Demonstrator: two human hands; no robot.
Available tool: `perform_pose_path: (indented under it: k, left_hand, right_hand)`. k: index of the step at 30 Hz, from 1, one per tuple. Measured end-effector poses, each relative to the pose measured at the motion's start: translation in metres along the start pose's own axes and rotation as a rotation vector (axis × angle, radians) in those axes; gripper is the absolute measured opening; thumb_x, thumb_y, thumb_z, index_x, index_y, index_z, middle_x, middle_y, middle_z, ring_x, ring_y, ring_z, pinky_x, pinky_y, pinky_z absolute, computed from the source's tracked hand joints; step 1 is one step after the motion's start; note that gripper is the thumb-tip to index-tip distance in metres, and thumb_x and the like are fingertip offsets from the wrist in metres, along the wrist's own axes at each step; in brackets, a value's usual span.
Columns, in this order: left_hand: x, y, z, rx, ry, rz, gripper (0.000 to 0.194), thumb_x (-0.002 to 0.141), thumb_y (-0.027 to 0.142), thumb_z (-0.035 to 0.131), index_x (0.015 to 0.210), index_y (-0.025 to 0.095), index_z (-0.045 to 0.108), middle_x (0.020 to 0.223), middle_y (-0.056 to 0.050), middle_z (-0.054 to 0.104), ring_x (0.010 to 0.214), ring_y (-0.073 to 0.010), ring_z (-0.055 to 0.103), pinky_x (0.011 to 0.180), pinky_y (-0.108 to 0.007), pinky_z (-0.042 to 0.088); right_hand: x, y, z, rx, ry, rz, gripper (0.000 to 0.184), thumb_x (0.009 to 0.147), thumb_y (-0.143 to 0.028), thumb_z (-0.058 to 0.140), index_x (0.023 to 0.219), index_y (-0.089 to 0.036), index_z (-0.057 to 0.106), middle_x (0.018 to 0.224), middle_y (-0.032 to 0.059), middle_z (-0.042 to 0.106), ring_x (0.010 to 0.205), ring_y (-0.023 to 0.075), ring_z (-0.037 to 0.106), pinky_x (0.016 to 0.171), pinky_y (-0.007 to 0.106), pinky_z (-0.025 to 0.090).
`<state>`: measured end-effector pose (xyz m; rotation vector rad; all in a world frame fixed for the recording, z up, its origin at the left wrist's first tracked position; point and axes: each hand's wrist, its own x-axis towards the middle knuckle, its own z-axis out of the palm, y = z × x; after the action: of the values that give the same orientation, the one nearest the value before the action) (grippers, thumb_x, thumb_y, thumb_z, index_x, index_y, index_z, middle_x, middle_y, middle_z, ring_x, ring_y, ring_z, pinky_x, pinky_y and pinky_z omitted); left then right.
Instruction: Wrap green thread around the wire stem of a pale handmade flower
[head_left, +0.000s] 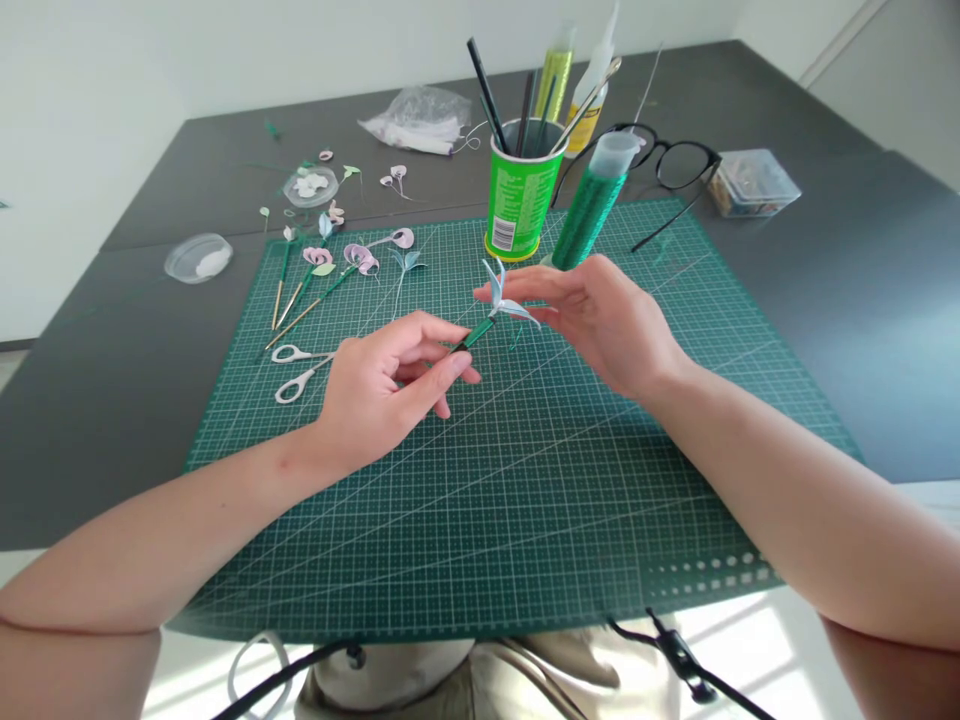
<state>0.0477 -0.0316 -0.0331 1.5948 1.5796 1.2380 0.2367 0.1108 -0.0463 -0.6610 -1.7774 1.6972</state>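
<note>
My left hand (397,385) pinches a thin stem wrapped in green thread (478,333), dark near the fingers. At its upper end sits a small flower (501,300) with several narrow pale blue petals. My right hand (592,315) is beside the flower with its fingers stretched out and apart, some reaching behind the petals. Whether a fingertip touches a petal I cannot tell. A loose bit of green thread (516,338) shows under the flower. White-handled scissors (294,385) lie left of my left hand, their blades partly hidden by it.
On the cutting mat (525,500) lie several purple flowers (360,258) on stems and a blue sprig (407,265). Behind my hands stand a green cup (517,195) of tools and a green thread tube (592,200). Glasses (682,165) and a clear box (754,183) are at right.
</note>
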Motion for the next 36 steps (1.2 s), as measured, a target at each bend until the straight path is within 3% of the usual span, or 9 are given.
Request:
perform_pose_path:
  k: [5, 10, 14, 16, 19, 23, 27, 32, 36]
  left_hand:
    - [0.001, -0.001, 0.0, -0.041, 0.019, -0.038, 0.011, 0.096, 0.029, 0.071, 0.103, 0.021, 0.067, 0.083, -0.001, 0.084, 0.046, -0.0115, 0.067, 0.043, -0.022, 0.054]
    - [0.003, -0.002, -0.002, -0.079, 0.022, -0.051, 0.011, 0.097, 0.03, 0.071, 0.103, 0.021, 0.066, 0.083, 0.0, 0.083, 0.046, -0.0111, 0.067, 0.042, -0.021, 0.052]
    - [0.005, -0.004, -0.004, -0.091, 0.052, -0.074, 0.014, 0.098, 0.032, 0.072, 0.104, 0.021, 0.066, 0.081, 0.0, 0.082, 0.046, -0.0107, 0.066, 0.042, -0.021, 0.052]
    - [0.008, -0.005, -0.005, -0.059, 0.083, -0.106, 0.017, 0.099, 0.036, 0.073, 0.104, 0.021, 0.066, 0.082, -0.001, 0.082, 0.047, -0.0109, 0.066, 0.042, -0.022, 0.052]
    - [0.013, -0.008, -0.008, 0.001, 0.11, -0.146, 0.021, 0.099, 0.04, 0.072, 0.103, 0.02, 0.066, 0.084, -0.003, 0.082, 0.048, -0.0121, 0.067, 0.041, -0.022, 0.049]
    - [0.016, -0.013, -0.009, 0.055, 0.115, -0.133, 0.019, 0.098, 0.038, 0.073, 0.103, 0.021, 0.067, 0.083, -0.002, 0.082, 0.047, -0.0117, 0.065, 0.043, -0.024, 0.049]
    - [0.014, -0.014, -0.008, 0.074, 0.059, -0.124, 0.019, 0.097, 0.038, 0.075, 0.102, 0.021, 0.069, 0.081, -0.002, 0.082, 0.049, -0.0122, 0.066, 0.046, -0.024, 0.051]
    - [0.011, -0.01, -0.005, 0.07, -0.025, -0.123, 0.019, 0.096, 0.038, 0.073, 0.103, 0.02, 0.072, 0.081, -0.003, 0.082, 0.055, -0.0139, 0.07, 0.048, -0.023, 0.053]
    - [0.009, -0.01, -0.003, 0.085, -0.238, -0.191, 0.013, 0.097, 0.033, 0.069, 0.098, 0.021, 0.075, 0.087, -0.002, 0.084, 0.054, -0.0128, 0.069, 0.048, -0.022, 0.054]
  right_hand:
    - [0.004, 0.0, 0.001, 0.177, -0.191, 0.104, 0.056, 0.074, -0.009, 0.054, 0.125, -0.024, 0.072, 0.144, 0.0032, 0.071, 0.139, 0.0228, 0.063, 0.125, 0.052, 0.047]
    - [0.002, -0.002, 0.005, 0.288, -0.36, 0.185, 0.053, 0.077, -0.007, 0.062, 0.127, -0.025, 0.07, 0.145, 0.0042, 0.071, 0.14, 0.0222, 0.063, 0.123, 0.045, 0.048]
    - [0.0, -0.006, 0.004, 0.279, -0.53, 0.213, 0.041, 0.089, -0.016, 0.066, 0.129, -0.022, 0.067, 0.106, 0.0036, 0.079, 0.1, 0.0183, 0.075, 0.097, 0.036, 0.058]
    - [-0.002, -0.008, 0.005, 0.169, -0.557, 0.212, 0.031, 0.097, -0.023, 0.063, 0.128, -0.02, 0.067, 0.075, -0.0027, 0.067, 0.072, 0.0141, 0.065, 0.076, 0.03, 0.055]
    - [-0.006, -0.009, 0.01, -0.153, -0.513, 0.153, 0.022, 0.105, -0.034, 0.057, 0.119, -0.019, 0.066, 0.059, -0.0092, 0.042, 0.052, 0.0108, 0.04, 0.053, 0.026, 0.038]
    - [-0.013, -0.011, 0.017, -0.472, -0.391, -0.069, 0.015, 0.109, -0.035, 0.052, 0.105, -0.022, 0.059, 0.053, -0.0117, 0.036, 0.046, 0.0092, 0.031, 0.051, 0.027, 0.026]
    - [-0.018, -0.018, 0.018, -0.471, -0.29, -0.277, 0.023, 0.11, -0.032, 0.049, 0.096, -0.02, 0.063, 0.058, -0.0082, 0.044, 0.05, 0.0085, 0.036, 0.055, 0.029, 0.029]
    - [-0.023, -0.025, 0.017, -0.338, -0.204, -0.35, 0.026, 0.107, -0.031, 0.059, 0.089, -0.017, 0.072, 0.053, -0.0083, 0.04, 0.046, 0.0074, 0.029, 0.048, 0.03, 0.025]
    - [-0.025, -0.025, 0.018, -0.288, -0.161, -0.441, 0.026, 0.104, -0.028, 0.066, 0.082, -0.019, 0.074, 0.054, -0.0068, 0.046, 0.046, 0.0066, 0.032, 0.046, 0.028, 0.028]
